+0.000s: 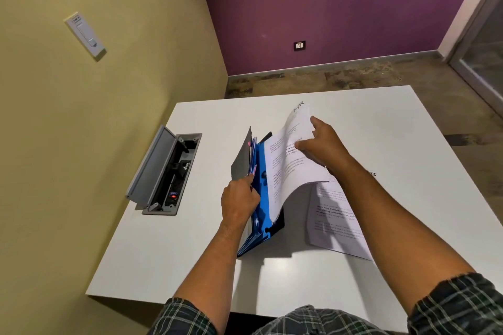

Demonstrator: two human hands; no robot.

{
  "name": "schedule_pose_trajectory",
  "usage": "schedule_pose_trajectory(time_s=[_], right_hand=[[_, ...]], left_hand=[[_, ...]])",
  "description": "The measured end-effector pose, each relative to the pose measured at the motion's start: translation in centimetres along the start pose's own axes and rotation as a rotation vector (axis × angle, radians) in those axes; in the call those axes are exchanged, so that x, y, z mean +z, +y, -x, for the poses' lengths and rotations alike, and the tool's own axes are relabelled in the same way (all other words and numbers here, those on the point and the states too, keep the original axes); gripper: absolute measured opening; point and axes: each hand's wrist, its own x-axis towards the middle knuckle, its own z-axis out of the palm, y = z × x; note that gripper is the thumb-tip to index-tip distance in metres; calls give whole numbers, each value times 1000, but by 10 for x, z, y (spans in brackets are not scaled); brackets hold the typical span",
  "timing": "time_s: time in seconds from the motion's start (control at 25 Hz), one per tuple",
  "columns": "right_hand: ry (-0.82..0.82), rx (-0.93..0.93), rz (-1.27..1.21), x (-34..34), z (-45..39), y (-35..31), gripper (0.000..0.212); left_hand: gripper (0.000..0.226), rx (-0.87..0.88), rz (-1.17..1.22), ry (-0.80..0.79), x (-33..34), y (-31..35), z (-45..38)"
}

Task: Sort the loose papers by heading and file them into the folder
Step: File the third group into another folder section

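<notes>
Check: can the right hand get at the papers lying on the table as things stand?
Probably not yet. The right hand holds the HR sheet over the folder; the papers lie uncovered just under that forearm, so nothing blocks them once the sheet is released.

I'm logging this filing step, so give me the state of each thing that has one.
Blue expanding folder: upright, pockets spread open.
White printed sheet marked HR: lifted, curved, lower edge in the folder.
Loose printed papers: flat on table.
Grey table power box: lid raised.
Left hand: grips folder dividers.
Right hand: pinches HR sheet.
</notes>
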Motion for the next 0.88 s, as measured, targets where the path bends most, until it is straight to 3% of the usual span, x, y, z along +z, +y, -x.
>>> schedule_pose_trajectory(time_s=[0.16,0.32,0.64,0.8,0.88], right_hand=[[-151,-32,-130,4,-1,-5,66],[-26,39,-224,5,-4,1,54],[-206,169,33,24,-10,13,25],[-333,188,41,24,-18,11,33],[-300,174,120,35,-21,17,36]], left_hand=[[44,-3,12,23,0,0,1],[45,13,5,-16,-1,-4,1],[44,-25,26,10,-2,-4,1],[40,0,30,21,-2,-1,3],[42,-1,23,13,-1,-1,4]])
